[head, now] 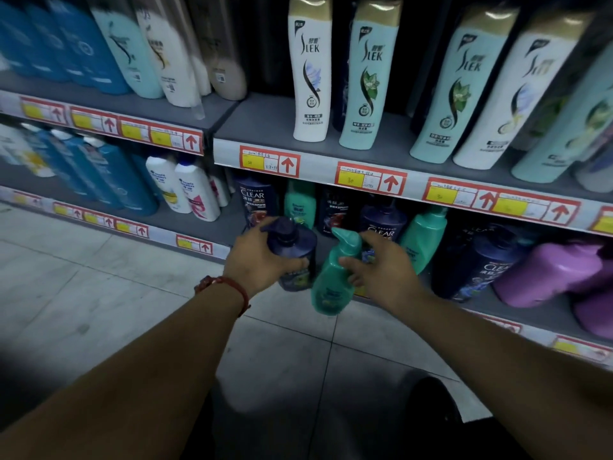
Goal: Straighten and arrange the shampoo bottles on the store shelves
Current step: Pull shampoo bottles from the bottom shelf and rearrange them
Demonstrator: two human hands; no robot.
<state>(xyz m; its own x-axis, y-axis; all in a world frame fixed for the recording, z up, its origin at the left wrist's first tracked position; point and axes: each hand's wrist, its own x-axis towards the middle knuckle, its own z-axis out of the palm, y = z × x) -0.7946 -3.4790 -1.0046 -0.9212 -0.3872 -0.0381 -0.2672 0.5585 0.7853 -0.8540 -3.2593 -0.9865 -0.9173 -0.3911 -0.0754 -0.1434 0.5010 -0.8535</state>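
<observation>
Left hand (262, 260) grasps the navy pump bottle (293, 244); right hand (381, 273) grasps the teal pump bottle (331, 280), which is tilted. Both bottles are held side by side just before the lower shelf's (517, 315) front edge.

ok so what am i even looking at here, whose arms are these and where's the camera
No machine here: these are a person's two bare arms, filmed by one wide-angle camera worn on their head, looking forward and down, so the arms enter from the bottom edge. The left hand, with a red cord bracelet at its wrist, grips a dark navy plastic pump bottle. The right hand holds a tilted teal green plastic pump bottle. Both are in front of the grey lower shelf, which carries more dark and teal bottles and a purple plastic bottle. The grey upper shelf holds tall white and pale teal bottles, with red and yellow price tags along its edge. Below is a pale tiled floor.
</observation>
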